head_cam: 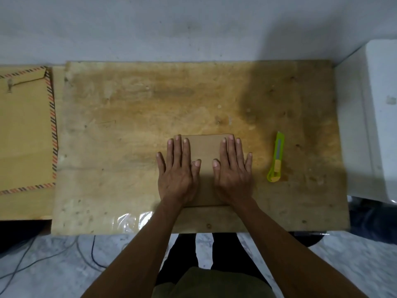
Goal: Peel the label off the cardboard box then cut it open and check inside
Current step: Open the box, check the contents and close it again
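Note:
A flat brown cardboard box [206, 151] lies in the middle of the worn wooden table [129, 125], near its front edge. My left hand [178, 168] rests palm down on the box's left side, fingers spread. On the right side of the box my right hand [233, 168] lies flat the same way. Neither hand holds anything. I cannot make out a label on the bare strip of box between the hands. A lime-green utility knife [276, 157] sits on the table to the right of my right hand, apart from it.
A large brown envelope with a striped border [25, 130] lies at the left, off the main board. A white boxy object [373, 117] stands at the right edge. Clear plastic film [133, 218] lies at the front edge. Cables run over the floor below left.

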The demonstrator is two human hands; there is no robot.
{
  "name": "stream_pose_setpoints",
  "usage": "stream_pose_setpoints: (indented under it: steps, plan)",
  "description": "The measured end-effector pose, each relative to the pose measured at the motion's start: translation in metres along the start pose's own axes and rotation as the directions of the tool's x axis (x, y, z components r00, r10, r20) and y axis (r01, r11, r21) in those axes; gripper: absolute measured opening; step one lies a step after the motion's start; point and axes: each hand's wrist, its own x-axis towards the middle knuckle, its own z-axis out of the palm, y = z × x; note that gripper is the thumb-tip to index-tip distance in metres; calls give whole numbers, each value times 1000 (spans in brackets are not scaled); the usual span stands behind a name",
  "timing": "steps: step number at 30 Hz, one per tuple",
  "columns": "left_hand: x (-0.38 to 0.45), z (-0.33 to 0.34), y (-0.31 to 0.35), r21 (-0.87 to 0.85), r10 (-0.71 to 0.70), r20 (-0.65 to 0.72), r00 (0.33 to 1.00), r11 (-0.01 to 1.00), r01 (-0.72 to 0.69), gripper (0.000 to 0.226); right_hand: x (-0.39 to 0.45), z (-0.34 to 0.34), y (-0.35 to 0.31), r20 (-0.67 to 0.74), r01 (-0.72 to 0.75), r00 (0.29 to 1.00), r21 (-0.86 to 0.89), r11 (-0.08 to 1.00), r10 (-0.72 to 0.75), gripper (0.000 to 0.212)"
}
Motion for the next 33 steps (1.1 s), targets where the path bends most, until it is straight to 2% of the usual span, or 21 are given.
stream_pose_setpoints:
  steps: [5,9,12,15,21,26,28,31,33]
  plan:
    - [0,3,0,-13,-7,-37,999,1000,7,72,-1,1,-1,-33,8,999,2,1000,-8,60]
    - [-8,3,2,-150,-132,-153,979,983,109,85,-8,-2,-7,-88,-163,982,65,984,169,66]
    - [-13,3,7,-213,-195,-167,967,964,158,87,-17,0,-15,-130,-248,957,92,964,258,66]
    - [-13,2,11,-319,-221,-145,964,933,166,83,-19,2,-18,-161,-247,951,122,961,265,63]
    - [-18,-18,16,-572,-226,-94,970,809,133,81,-21,-5,-16,-129,-160,967,371,915,221,58]
    - [-21,-33,18,-645,-244,-112,963,755,117,83,-19,-17,-8,-67,-154,972,536,830,224,60]
    - [-20,-36,19,-713,-289,-88,953,687,142,86,-18,-24,-7,-46,-168,971,574,802,237,61]
    - [-20,-40,18,-838,-351,-49,935,524,153,90,-15,-37,-7,-2,-199,964,661,724,267,64]
    - [-20,-41,15,-887,-372,-16,928,433,158,87,-13,-47,-6,93,-278,936,788,549,341,67]
